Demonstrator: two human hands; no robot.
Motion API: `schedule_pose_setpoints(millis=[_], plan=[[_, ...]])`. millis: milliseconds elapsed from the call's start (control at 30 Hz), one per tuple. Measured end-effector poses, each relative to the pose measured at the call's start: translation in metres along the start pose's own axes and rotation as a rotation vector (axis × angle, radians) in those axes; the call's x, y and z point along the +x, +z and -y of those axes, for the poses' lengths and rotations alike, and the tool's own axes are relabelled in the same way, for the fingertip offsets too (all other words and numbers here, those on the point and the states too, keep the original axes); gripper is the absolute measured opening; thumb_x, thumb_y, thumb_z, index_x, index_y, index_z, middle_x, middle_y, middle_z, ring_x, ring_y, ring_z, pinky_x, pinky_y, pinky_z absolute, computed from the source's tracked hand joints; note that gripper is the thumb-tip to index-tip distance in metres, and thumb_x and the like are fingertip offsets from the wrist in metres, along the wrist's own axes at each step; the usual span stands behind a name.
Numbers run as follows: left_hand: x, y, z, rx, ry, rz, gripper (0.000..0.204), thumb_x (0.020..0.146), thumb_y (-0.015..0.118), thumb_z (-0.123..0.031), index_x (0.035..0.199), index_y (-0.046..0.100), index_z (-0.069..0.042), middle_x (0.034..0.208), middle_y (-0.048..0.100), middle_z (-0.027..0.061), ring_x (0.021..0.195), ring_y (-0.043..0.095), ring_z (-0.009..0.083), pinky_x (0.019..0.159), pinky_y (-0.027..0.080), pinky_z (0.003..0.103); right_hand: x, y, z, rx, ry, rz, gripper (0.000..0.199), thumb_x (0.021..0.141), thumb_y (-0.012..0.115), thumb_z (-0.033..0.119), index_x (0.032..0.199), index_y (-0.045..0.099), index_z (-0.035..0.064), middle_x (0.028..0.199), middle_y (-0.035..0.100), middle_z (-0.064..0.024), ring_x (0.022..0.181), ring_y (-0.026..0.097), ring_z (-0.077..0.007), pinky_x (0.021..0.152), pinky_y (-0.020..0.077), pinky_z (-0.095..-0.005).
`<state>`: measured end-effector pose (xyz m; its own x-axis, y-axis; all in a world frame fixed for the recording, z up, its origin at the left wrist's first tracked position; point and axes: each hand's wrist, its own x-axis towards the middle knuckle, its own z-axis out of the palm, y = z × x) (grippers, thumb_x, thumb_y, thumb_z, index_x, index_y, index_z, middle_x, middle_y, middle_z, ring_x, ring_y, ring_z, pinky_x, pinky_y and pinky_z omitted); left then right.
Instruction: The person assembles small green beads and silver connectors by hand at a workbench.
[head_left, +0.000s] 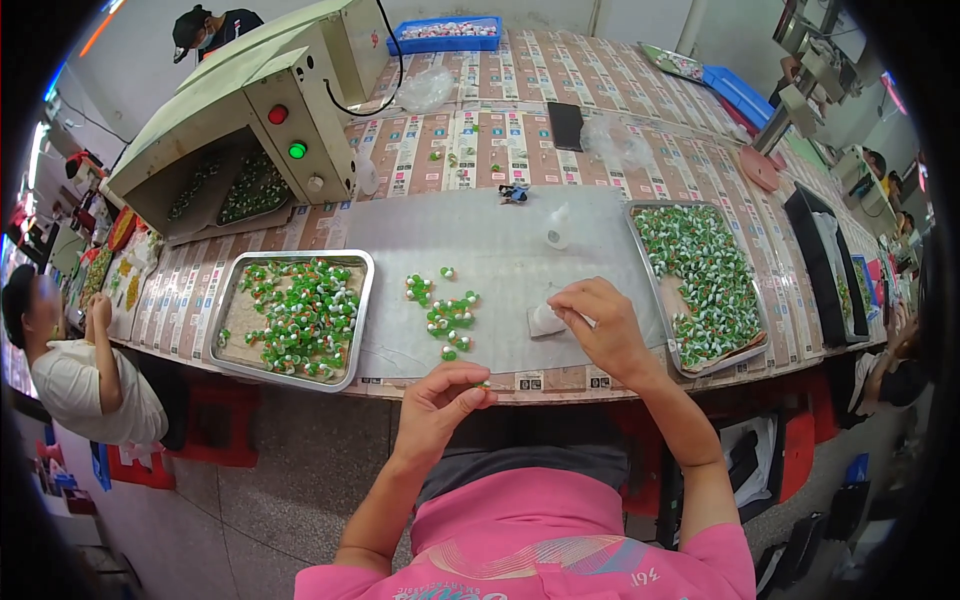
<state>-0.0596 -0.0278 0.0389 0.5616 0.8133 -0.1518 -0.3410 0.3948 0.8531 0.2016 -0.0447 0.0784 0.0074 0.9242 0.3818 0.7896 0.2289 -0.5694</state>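
My left hand (445, 405) is closed in a pinch on a small green piece (483, 384) at the table's front edge. My right hand (605, 325) has its fingers pinched together beside a small white container (546, 319) on a grey block (532, 327); what they hold is mostly hidden. Between the hands and the left tray, a loose cluster of green pieces with white and orange parts (452, 315) lies on the pale sheet (400, 225). More such pieces fill much of the left metal tray (368, 300). The right metal tray (645, 258) holds many green-and-white pieces.
A beige machine (230, 120) with a tray inside its opening stands at the back left. Behind my right hand are a white squeeze bottle (557, 230) and a small dark figure (514, 193). A blue bin (450, 38) sits far back. A person (95, 375) sits at left.
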Motion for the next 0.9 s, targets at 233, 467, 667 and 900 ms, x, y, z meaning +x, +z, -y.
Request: schedule_pose_setpoints(millis=[233, 467, 667, 900], plan=[[0.004, 0.015, 0.012, -0.148, -0.119, -0.01, 0.02, 0.089, 0.066, -0.006, 0.108, 0.063, 0.0, 0.092, 0.068, 0.0069, 0.086, 0.067, 0.0144, 0.079, 0.055, 0.027, -0.015, -0.006, 0.019, 0.285, 0.142, 0.016, 0.017, 0.084, 0.066, 0.0, 0.101, 0.068, 0.0024, 0.093, 0.064, -0.0097, 0.085, 0.062, -0.0199, 0.073, 0.0486, -0.0285], [0.015, 0.041, 0.029, -0.179, -0.137, 0.007, 0.021, 0.09, 0.065, -0.006, 0.109, 0.061, 0.001, 0.096, 0.068, 0.0093, 0.087, 0.068, 0.0156, 0.081, 0.055, 0.027, -0.054, -0.008, 0.026, 0.619, 0.375, 0.138, 0.018, 0.086, 0.068, 0.011, 0.102, 0.069, 0.0035, 0.1, 0.066, -0.0089, 0.088, 0.063, -0.0153, 0.073, 0.05, -0.027], [0.021, 0.059, 0.039, -0.16, -0.158, 0.015, 0.02, 0.09, 0.064, -0.004, 0.109, 0.061, 0.002, 0.099, 0.068, 0.0111, 0.088, 0.067, 0.0163, 0.083, 0.055, 0.028, -0.064, -0.015, 0.019, 0.664, 0.36, 0.156, 0.018, 0.088, 0.068, 0.007, 0.105, 0.068, 0.0019, 0.099, 0.064, -0.0086, 0.089, 0.063, -0.0133, 0.074, 0.0517, -0.0239], [0.024, 0.065, 0.046, -0.122, -0.149, 0.036, 0.018, 0.089, 0.064, -0.003, 0.107, 0.062, 0.002, 0.1, 0.068, 0.0108, 0.09, 0.067, 0.0163, 0.084, 0.055, 0.028, -0.069, -0.02, 0.011, 0.662, 0.374, 0.175, 0.018, 0.088, 0.068, 0.007, 0.106, 0.068, 0.0016, 0.098, 0.065, -0.0095, 0.089, 0.065, -0.0155, 0.075, 0.0534, -0.0258]])
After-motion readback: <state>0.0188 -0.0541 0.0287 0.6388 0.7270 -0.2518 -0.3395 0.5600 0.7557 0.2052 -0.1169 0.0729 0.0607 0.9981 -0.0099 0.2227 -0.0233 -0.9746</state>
